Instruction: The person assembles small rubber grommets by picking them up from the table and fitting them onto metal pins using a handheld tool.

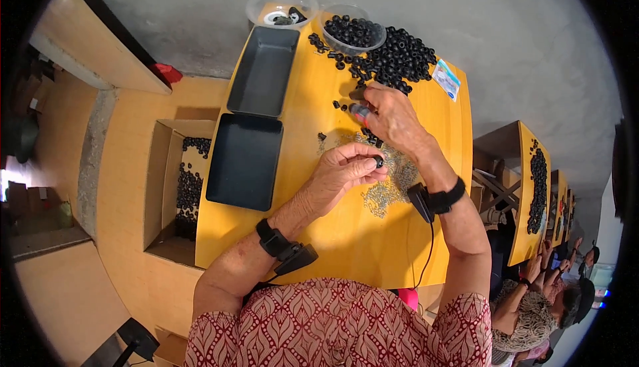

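Near the middle of the yellow table, my left hand (347, 172) pinches a small round black plastic piece (379, 160) between thumb and fingers. My right hand (398, 119) is beyond it, fingers curled, with a grey-and-red object (361, 111) at the fingertips that I cannot make out. Just left of those fingertips lie a few small black parts (340, 105). Under and between both hands spreads a scatter of tiny silvery metal pieces (379, 200). More small black parts (371, 138) sit beneath my right hand.
A large heap of round black pieces (405, 55) covers the table's far side, beside a clear bowl (380, 39) of more. Two black trays (241, 160) line the left edge. Another clear tub (251, 8) stands behind them. A cardboard box (158, 187) stands left; other people work at right.
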### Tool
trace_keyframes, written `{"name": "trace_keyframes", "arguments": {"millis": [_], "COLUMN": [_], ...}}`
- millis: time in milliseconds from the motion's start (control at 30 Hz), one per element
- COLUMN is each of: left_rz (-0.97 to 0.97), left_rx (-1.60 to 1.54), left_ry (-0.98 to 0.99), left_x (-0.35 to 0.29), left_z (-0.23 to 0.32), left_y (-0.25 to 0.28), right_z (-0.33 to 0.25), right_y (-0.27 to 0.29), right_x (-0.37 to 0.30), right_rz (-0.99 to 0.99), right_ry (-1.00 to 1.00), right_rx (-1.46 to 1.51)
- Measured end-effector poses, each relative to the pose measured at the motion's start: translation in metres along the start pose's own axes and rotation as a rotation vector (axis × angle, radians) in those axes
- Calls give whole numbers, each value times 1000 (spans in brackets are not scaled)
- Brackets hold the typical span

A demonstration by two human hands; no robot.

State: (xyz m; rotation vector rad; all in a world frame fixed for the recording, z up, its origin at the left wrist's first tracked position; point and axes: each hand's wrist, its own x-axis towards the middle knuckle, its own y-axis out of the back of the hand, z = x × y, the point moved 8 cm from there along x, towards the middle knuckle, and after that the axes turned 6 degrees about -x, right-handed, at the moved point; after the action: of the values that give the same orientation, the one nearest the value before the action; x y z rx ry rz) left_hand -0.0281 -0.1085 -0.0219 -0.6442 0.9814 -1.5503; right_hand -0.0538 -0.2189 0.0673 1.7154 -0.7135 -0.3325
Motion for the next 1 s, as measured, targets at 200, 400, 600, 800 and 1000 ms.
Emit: {"name": "trace_keyframes", "arguments": {"millis": [200,400,600,800,1000], "left_rz": [0,12,140,147,206], "left_rx": [-49,-27,20,123,197], "left_ry": [-34,-48,-72,-109,-139], "left_x": [1,4,1,2,2], "left_z": [12,9,13,-1,-7], "left_y": [9,9,13,6,-3], "right_z": [-5,-1,6,-12,-24], "right_y": [-36,-23,19,28,40], "right_x": [28,17,-51,-117,-133], "right_rz": [-64,68,196,349,382], "right_ry": [0,9,-186,-124,-66], "right_rx": [-147,-43,253,271,181]}}
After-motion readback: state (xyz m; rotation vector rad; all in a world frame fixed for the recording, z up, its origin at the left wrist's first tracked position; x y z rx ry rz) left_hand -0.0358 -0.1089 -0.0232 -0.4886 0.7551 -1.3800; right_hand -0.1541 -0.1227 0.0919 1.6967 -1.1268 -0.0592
